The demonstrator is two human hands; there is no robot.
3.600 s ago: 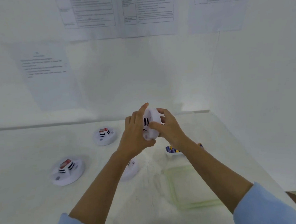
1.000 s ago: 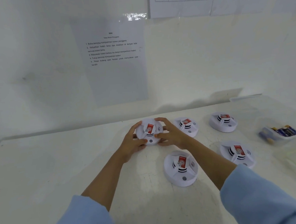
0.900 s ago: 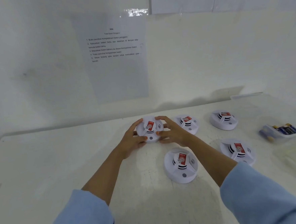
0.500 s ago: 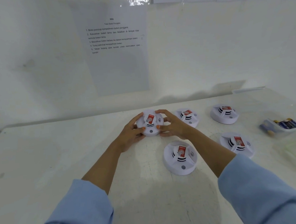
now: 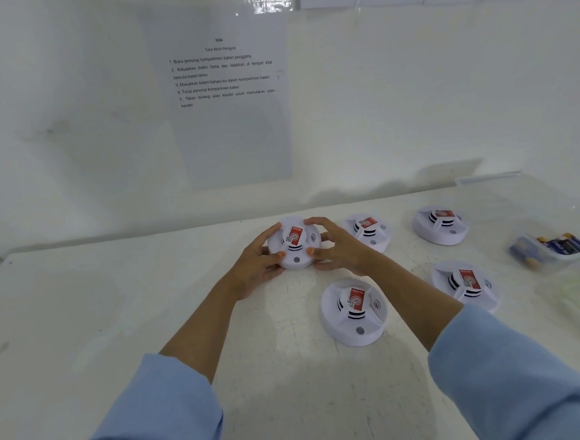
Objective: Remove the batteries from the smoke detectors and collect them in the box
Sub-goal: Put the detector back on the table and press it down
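white smoke detector (image 5: pixel 292 245) sits on the surface (image 5: pixel 117 318), gripped at its rim by the left hand (image 5: pixel 256 267) and right hand (image 5: pixel 339 250); best hold opposite edges evenly and lift straight up.

Probably a staged work or training booth: bare white walls close round a scuffed white desk (image 5: pixel 83 320), a printed numbered instruction sheet (image 5: pixel 228 97) taped above round white smoke detectors (image 5: pixel 353 311).

A pair of loose light-blue sleeves (image 5: pixel 151 411)
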